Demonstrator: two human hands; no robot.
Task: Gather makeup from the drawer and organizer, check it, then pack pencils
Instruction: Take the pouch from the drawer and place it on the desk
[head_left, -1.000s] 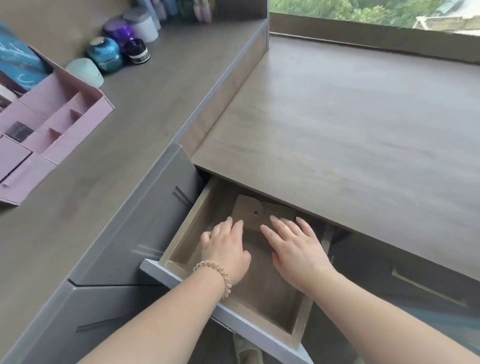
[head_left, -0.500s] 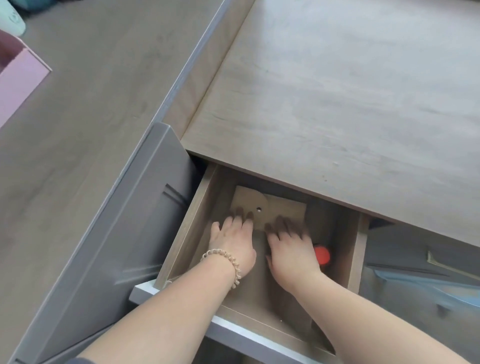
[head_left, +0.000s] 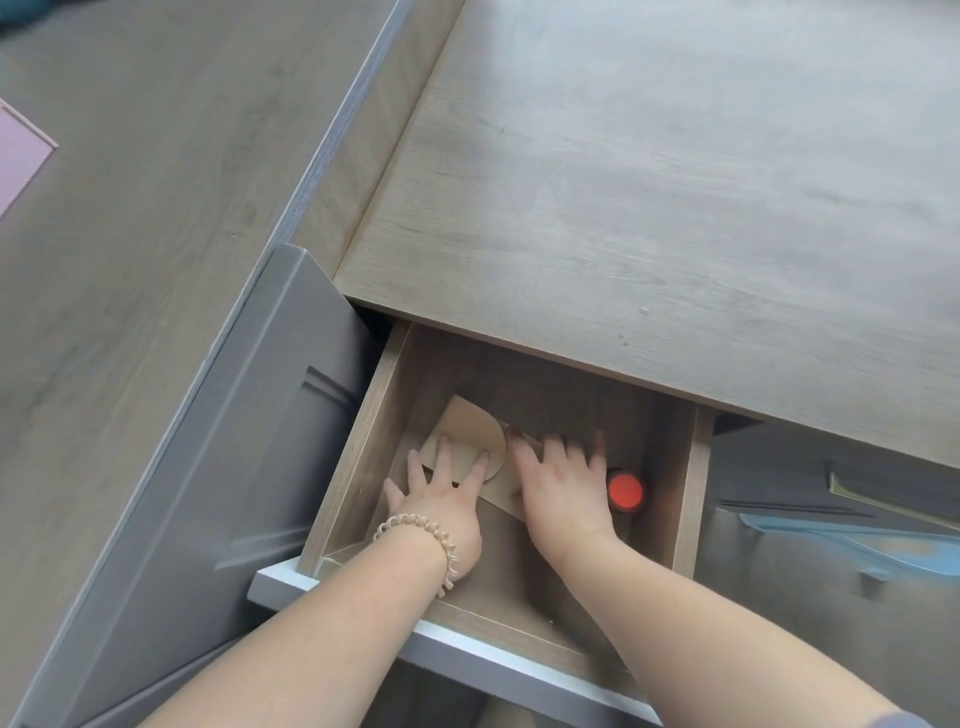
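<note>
The wooden drawer (head_left: 691, 483) under the desk stands pulled out. Inside lies a flat tan paper envelope (head_left: 470, 434) with its rounded flap lifted. My left hand (head_left: 441, 499), with a bead bracelet at the wrist, rests on the flap with fingers spread. My right hand (head_left: 561, 483) lies flat on the envelope's right part, fingers apart. Just right of that hand stands a small item with a round red cap (head_left: 626, 492); its body is hidden. No pencils are visible.
The wooden desk top (head_left: 675, 182) overhangs the drawer's back. A grey cabinet front (head_left: 234, 467) rises at the left beside a higher counter (head_left: 130, 208). A corner of the pink organizer (head_left: 18, 166) shows at the left edge. A blue object (head_left: 857, 545) lies low right.
The view has tilted down toward the drawer. Both hands slid deeper inside, the envelope has turned and its flap has opened, and the red cap now shows fully.
</note>
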